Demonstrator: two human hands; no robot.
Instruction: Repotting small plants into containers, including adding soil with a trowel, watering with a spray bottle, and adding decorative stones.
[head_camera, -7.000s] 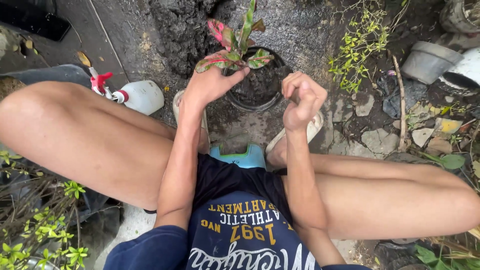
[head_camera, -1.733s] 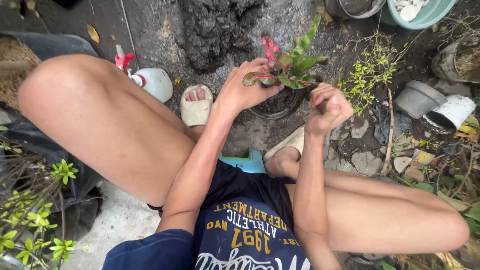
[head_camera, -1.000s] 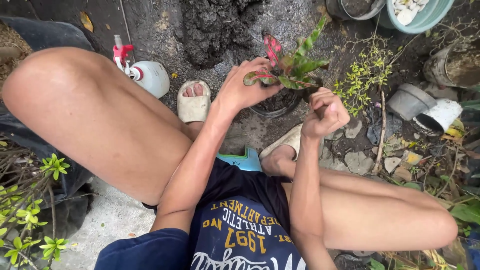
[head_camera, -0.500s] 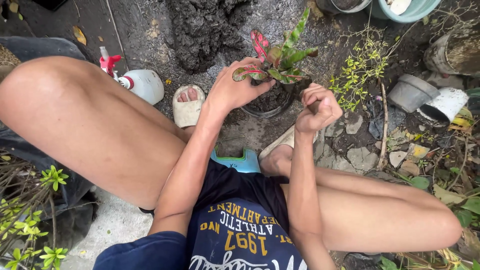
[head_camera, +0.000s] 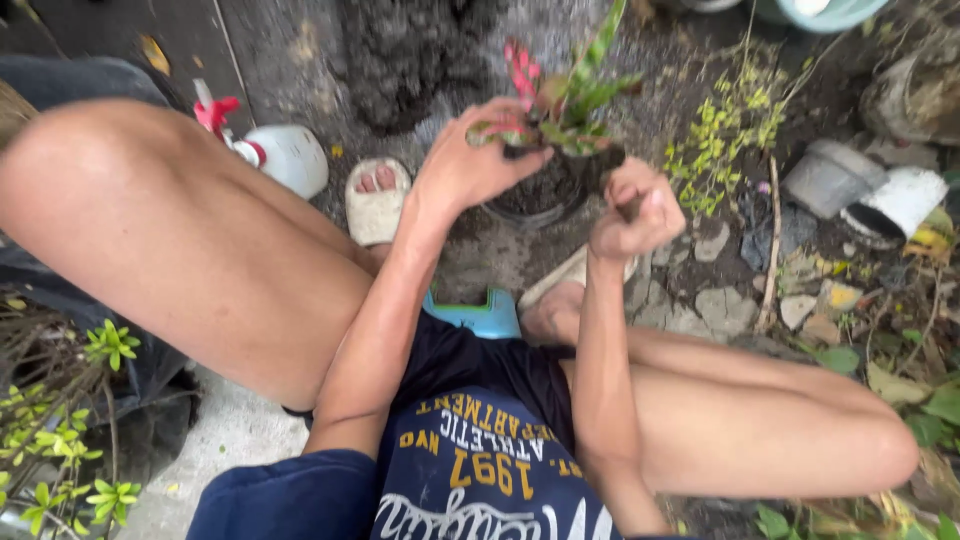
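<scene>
Left hand (head_camera: 470, 165) spread, right hand (head_camera: 635, 210) fisted

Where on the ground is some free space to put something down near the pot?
Bare wet ground lies between the sandalled foot and the black pot, below the soil heap. Another bare strip runs left of the spray bottle. To the right of the pot it is crowded: stones, weeds and empty pots.

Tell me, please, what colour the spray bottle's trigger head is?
Red-pink, on the white plastic spray bottle; the head view shows it.
</scene>
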